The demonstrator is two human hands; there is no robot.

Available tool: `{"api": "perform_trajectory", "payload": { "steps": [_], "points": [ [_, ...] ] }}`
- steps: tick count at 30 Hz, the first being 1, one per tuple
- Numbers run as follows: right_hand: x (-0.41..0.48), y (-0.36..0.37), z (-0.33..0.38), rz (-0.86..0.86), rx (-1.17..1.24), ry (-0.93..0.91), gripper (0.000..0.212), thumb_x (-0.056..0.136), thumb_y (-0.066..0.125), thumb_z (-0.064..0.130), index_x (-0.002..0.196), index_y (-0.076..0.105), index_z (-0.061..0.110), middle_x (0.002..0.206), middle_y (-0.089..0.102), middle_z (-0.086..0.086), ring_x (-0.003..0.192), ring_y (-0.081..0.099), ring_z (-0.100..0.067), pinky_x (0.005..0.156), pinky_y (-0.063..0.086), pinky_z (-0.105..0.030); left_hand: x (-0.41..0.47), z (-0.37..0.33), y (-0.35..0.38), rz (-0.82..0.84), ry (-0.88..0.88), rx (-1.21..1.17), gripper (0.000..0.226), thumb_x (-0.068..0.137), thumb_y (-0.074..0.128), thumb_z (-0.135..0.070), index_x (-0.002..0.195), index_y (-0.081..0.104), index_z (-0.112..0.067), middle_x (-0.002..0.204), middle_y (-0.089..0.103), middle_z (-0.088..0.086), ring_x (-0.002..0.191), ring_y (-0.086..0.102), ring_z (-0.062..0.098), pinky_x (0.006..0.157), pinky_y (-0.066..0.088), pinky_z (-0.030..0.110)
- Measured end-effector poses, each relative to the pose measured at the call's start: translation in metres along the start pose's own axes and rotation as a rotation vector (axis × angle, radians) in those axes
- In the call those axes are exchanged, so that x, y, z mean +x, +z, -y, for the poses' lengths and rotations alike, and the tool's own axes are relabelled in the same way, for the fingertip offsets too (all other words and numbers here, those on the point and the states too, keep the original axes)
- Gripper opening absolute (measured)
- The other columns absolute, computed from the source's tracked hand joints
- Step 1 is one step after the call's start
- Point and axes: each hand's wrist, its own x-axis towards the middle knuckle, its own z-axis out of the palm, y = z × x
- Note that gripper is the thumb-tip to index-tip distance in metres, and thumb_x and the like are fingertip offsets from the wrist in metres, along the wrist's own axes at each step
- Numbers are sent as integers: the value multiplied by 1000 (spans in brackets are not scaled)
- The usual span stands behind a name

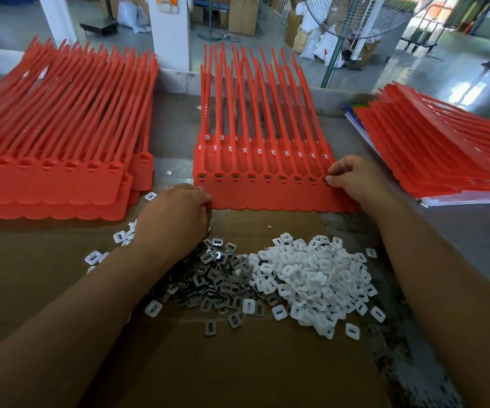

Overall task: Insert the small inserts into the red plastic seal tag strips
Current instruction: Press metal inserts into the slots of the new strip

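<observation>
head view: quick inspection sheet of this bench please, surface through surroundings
surface: cardboard sheet over grey bench
job's things: middle sheet of red strips, front sockets hold inserts; left stack, right stack; metal inserts pile, white inserts pile
clutter: stray white inserts; papers under right stack
grippers: left hand curled at middle sheet's left corner; right hand fingertips at its rightmost socket; grips unclear
cables: nothing seen
surroundings: fan, boxes, sacks

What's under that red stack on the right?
Sheets of paper, white edges poking out beneath the red stack. Their middle is covered, so anything else underneath can't be seen.
</observation>
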Motion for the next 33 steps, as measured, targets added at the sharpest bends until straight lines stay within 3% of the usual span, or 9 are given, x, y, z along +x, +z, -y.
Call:
{"api": "perform_trajectory", "payload": {
  "steps": [7, 12, 18, 20, 23, 29, 33],
  "points": [
    [-5, -1, -2, -3, -16, -56, 12, 84, 62, 4, 92, 59, 13, 73, 50, 10, 66, 44, 1, 53, 34, -5, 1, 0, 1, -3, -2, 0, 28, 86, 44, -7, 100, 68, -8, 111, 64, 9, 101, 57, 25, 83, 43, 33],
    [-11, -5, -4, 19, 9, -53, 20, 87, 55, 2, 99, 63, 16, 85, 55, 7, 78, 48, -4, 61, 34, -13, 1, 0, 0, 0, -2, 5, 28, 87, 44, -8, 101, 68, -9, 113, 63, 8, 102, 56, 25, 84, 43, 32],
    [-15, -13, -7, -41, 102, -65, 21, 87, 52, -1, 100, 64, 11, 78, 59, 4, 65, 51, -4, 66, 45, -20, 0, -1, -1, 3, -9, -5, 28, 87, 44, -8, 104, 67, -10, 115, 62, 8, 104, 56, 25, 86, 41, 32],
    [-17, -16, -5, -87, 98, -94, 20, 86, 54, -1, 96, 64, 13, 72, 58, 8, 55, 51, 3, 57, 41, -14, 0, 0, -1, 5, -7, -3, 28, 87, 44, -8, 103, 67, -9, 115, 62, 8, 104, 56, 25, 85, 41, 32],
    [-25, -21, 3, -110, 81, -163, 17, 84, 58, 2, 91, 65, 15, 69, 59, 9, 50, 51, 8, 60, 39, -15, -1, -1, -1, 5, -5, -3, 29, 87, 43, -8, 104, 67, -10, 115, 62, 8, 104, 56, 25, 85, 41, 31],
    [-50, -26, 34, 26, 33, -245, 13, 84, 63, 14, 81, 65, 26, 83, 63, 13, 72, 56, 5, 71, 43, -15, -1, -2, -1, 5, -6, -7, 29, 87, 43, -8, 105, 67, -9, 116, 62, 9, 104, 56, 25, 87, 42, 33],
    [-71, -13, 56, 200, -56, -314, 6, 85, 63, 15, 84, 65, 21, 80, 61, 17, 69, 55, 13, 65, 41, -8, -1, -2, -1, 3, -5, -5, 29, 88, 43, -8, 105, 67, -10, 116, 62, 8, 104, 56, 25, 87, 41, 32]
  ]
}}
